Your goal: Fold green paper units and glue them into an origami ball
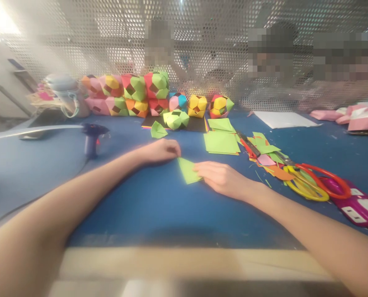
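Note:
A folded light-green paper piece [187,170] lies on the blue table [153,206] between my hands. My left hand [159,151] has its fingers curled and pinches the paper's upper corner. My right hand [221,178] rests flat-ish on the table with its fingertips pressing the paper's right edge. The frame is blurred, so the finger detail is soft.
Green paper sheets [221,142] lie behind, with paper scraps and scissors with red and yellow handles [310,181] to the right, beside a magenta object [357,204]. Colourful folded paper balls [134,97] line the back by a perforated screen. A glue gun [92,138] stands at left. People sit behind the screen.

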A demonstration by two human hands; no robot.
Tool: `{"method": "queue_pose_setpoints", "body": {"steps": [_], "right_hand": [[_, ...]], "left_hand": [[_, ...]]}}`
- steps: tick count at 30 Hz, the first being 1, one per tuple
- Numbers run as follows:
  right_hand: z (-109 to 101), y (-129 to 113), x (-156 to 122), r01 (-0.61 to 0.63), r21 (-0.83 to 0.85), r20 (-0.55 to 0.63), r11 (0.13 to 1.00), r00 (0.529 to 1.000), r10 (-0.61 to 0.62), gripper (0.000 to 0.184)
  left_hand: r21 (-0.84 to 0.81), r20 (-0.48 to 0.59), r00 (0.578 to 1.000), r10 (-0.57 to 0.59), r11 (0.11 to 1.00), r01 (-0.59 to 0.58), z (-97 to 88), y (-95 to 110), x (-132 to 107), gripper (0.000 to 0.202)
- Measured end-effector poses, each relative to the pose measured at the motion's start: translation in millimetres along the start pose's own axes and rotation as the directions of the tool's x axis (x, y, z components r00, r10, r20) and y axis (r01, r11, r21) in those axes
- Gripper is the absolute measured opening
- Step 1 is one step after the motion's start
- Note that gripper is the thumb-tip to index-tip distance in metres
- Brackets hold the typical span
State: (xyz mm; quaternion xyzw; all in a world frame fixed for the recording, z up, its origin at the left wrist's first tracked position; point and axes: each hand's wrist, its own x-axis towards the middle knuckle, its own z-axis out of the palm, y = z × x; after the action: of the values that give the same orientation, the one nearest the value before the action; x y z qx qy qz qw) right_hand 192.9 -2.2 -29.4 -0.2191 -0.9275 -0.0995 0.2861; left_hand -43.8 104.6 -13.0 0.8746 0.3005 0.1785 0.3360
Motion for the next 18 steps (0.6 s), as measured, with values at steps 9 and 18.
{"method": "queue_pose_setpoints", "body": {"steps": [9, 18], "right_hand": [[0.2, 0.0, 0.1, 0.030, -0.033, 0.018, 0.999, 0.999, -0.030, 0.024], [-1.4, -1.0, 1.0, 0.024, -0.034, 0.024, 0.999, 0.999, -0.023, 0.026]], "left_hand": [[0.067, 0.035, 0.998, 0.053, 0.996, -0.055, -1.7, -2.0, 0.7, 0.011], [0.167, 0.071, 0.993, 0.089, 0.981, -0.100, -2.3, 0.5, 0.6, 0.012]]}}
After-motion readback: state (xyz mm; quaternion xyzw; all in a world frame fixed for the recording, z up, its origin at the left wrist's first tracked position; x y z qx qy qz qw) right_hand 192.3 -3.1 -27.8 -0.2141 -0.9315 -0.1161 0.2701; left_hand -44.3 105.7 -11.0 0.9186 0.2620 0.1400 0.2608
